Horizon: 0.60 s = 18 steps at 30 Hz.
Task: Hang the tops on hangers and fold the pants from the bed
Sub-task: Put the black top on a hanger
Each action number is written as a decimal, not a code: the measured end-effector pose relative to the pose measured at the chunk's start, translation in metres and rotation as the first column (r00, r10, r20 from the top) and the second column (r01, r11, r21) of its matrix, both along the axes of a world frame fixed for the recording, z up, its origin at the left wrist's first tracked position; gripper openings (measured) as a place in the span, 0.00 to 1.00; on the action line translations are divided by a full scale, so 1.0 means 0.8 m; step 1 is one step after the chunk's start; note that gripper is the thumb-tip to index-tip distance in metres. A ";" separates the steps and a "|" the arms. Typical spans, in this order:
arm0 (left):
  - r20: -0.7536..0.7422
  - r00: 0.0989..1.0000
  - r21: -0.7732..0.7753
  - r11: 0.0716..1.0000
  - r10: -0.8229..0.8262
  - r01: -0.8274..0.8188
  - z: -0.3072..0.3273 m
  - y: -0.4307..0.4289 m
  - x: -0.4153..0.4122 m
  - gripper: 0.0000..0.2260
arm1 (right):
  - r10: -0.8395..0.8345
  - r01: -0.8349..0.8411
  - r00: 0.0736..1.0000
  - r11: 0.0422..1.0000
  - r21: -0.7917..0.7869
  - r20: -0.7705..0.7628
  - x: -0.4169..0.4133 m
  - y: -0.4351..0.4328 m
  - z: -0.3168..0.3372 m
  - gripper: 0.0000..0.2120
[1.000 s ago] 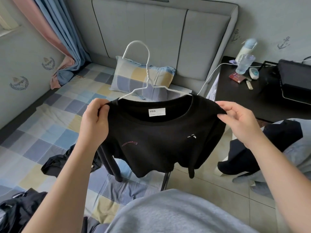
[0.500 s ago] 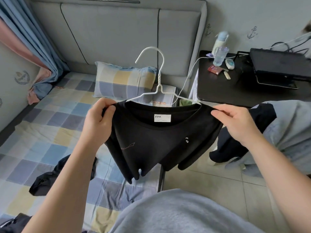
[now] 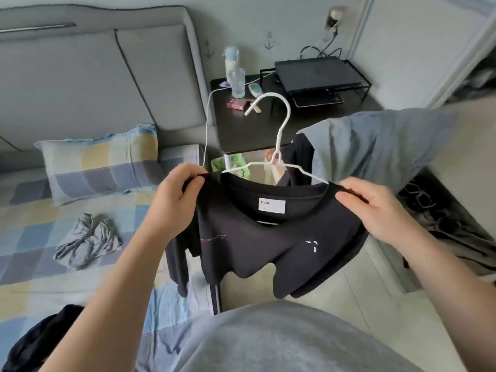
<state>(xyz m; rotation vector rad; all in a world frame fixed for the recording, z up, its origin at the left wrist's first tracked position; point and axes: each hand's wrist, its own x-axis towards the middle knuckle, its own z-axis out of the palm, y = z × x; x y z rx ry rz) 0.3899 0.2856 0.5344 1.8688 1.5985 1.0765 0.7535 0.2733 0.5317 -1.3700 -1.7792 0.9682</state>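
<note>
Pinching black top (image 3: 257, 245) at both shoulders with left hand (image 3: 174, 202) and right hand (image 3: 375, 210); may slip off white hanger (image 3: 282, 124) if released unevenly.

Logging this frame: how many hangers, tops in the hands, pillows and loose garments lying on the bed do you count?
white hanger: 1
black top, gripped at the shoulders by the left hand and right hand: 1
pillow: 1
loose garments on the bed: 2, a grey garment and a dark garment
Total: 5
</note>
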 end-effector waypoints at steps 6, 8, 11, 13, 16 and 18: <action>-0.013 0.979 -0.037 0.979 -0.203 0.202 0.004 0.032 0.149 0.12 | -0.260 0.264 0.963 0.963 0.050 -0.070 0.141 -0.078 0.004 0.07; -0.009 0.961 -0.046 0.960 -0.276 0.275 0.003 0.037 0.200 0.14 | -0.313 0.317 0.947 0.947 0.048 -0.065 0.187 -0.099 0.005 0.06; 0.002 0.937 -0.039 0.936 -0.349 0.349 -0.005 0.045 0.279 0.12 | -0.376 0.377 0.923 0.926 -0.006 -0.077 0.252 -0.130 0.009 0.09; 0.008 0.917 -0.039 0.917 -0.398 0.398 -0.012 0.054 0.333 0.08 | -0.407 0.404 0.911 0.913 -0.045 -0.067 0.291 -0.153 0.014 0.08; -0.004 0.881 -0.043 0.880 -0.473 0.473 -0.014 0.062 0.418 0.08 | -0.471 0.454 0.874 0.880 -0.141 -0.123 0.344 -0.190 0.024 0.10; -0.020 0.853 -0.019 0.853 -0.522 0.522 -0.012 0.065 0.475 0.11 | -0.523 0.490 0.833 0.848 -0.200 -0.177 0.372 -0.216 0.030 0.11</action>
